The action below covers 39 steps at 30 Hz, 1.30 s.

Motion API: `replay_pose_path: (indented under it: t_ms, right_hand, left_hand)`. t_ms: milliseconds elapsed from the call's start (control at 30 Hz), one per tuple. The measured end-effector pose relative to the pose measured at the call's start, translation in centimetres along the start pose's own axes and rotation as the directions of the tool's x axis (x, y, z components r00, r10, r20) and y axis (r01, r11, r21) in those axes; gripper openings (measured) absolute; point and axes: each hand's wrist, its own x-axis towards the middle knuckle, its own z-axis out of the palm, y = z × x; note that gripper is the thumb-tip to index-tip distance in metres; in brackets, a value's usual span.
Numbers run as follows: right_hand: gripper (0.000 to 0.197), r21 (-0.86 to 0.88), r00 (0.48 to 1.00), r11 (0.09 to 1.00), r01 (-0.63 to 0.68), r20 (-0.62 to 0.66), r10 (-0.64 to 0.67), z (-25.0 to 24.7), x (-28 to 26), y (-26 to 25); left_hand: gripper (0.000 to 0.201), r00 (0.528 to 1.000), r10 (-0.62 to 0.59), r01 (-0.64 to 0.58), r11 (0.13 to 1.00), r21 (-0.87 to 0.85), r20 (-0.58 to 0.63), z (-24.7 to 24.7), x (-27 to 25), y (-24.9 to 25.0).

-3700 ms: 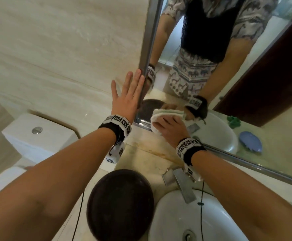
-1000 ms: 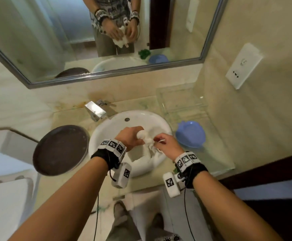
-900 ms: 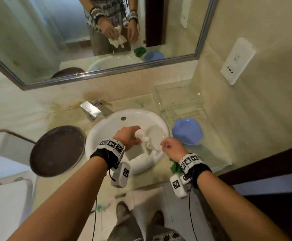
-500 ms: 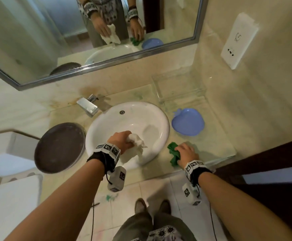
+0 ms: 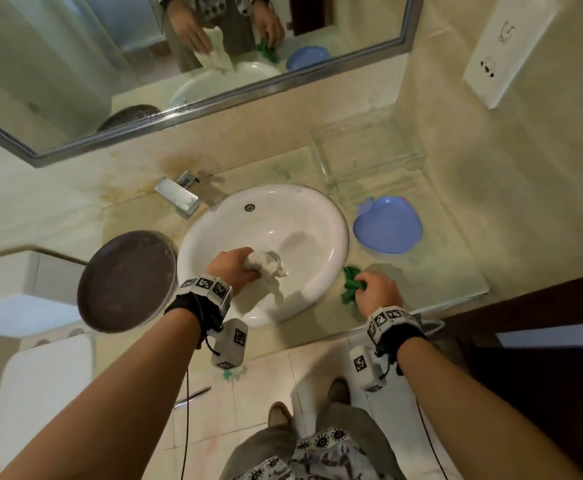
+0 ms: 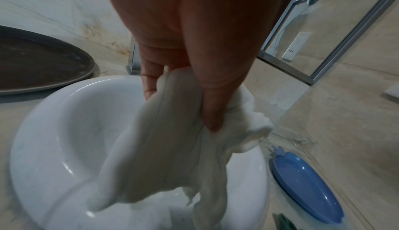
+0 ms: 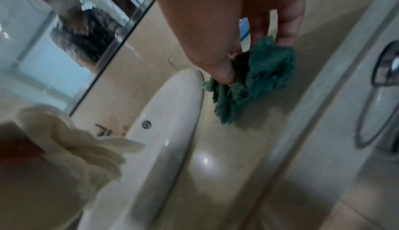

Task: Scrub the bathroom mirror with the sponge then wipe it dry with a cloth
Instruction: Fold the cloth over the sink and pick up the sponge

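Fingers of my left hand (image 5: 232, 266) are curled tight around the white cloth (image 5: 266, 271), bunching its top in my fist while the loose end hangs down into the white sink (image 5: 321, 216). From the left wrist view the cloth (image 6: 172, 148) drapes from under my thumb and fingers (image 6: 212, 111) toward the bottom of the sink (image 6: 54, 140). My right hand (image 5: 378, 292) is down on the table (image 5: 439, 271) just right of the sink, its fingers pinching the green sponge (image 5: 350, 284); the right wrist view shows the sponge (image 7: 259, 76) crumpled between my thumb and fingertips (image 7: 224, 73), its lower edge touching or just above the table (image 7: 226, 157), I cannot tell which. Beyond my right hand sits a blue dish (image 5: 387, 228) on the table, and behind it a clear glass tray (image 5: 366, 147) against the wall. A dark round plate (image 5: 125, 282) lies left of the sink, and the chrome faucet (image 5: 177, 195) stands at the sink's back left. Above it all runs the mirror (image 5: 75, 64) with its metal frame, reflecting both my hands, the cloth and the sponge
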Motion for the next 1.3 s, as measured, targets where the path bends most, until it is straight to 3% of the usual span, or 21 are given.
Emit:
replay_pose_path:
  t_ms: [267,500,700,933,1067,1167,1300]
  right_hand:
    - [0.028,0.184,0.985,0.969,0.164,0.014,-0.169,1.7,-1.1,-10.3]
    - [0.025,0.113,0.954,0.954,0.278,0.082,-0.288,7.3,-2.7,-20.9]
    - [0.026,0.073,0.918,0.930,0.359,0.153,-0.366,13.4,-3.6,-30.0]
    - [0.022,-0.038,0.904,0.924,0.380,0.224,-0.363,19.2,-4.0,-37.6]
    - [0.022,-0.124,0.904,0.922,0.366,0.282,-0.321,21.5,-3.5,-39.7]
    - [0.022,-0.188,0.908,0.912,0.364,0.288,-0.303,22.6,-3.1,-41.0]
    - [0.025,-0.239,0.915,0.903,0.356,0.284,-0.285,23.9,-2.5,-42.4]
  left_hand:
    - [0.028,0.996,-0.055,0.047,0.993,-0.110,-0.071,-2.8,-1.1,-8.2]
    - [0.035,0.988,-0.142,0.125,0.964,-0.233,-0.057,-5.6,-1.9,-19.4]
    - [0.027,0.990,-0.138,0.135,0.956,-0.262,0.004,-8.5,-0.9,-29.4]
    - [0.045,0.991,-0.118,0.131,0.941,-0.313,0.062,-9.9,1.0,-38.2]
    - [0.057,0.967,-0.137,0.199,0.931,-0.306,0.213,-9.8,2.3,-40.8]
    - [0.054,0.950,-0.132,0.221,0.923,-0.314,0.282,-9.2,3.4,-42.0]
    - [0.066,0.967,-0.166,0.215,0.938,-0.271,0.195,-8.4,5.3,-42.9]
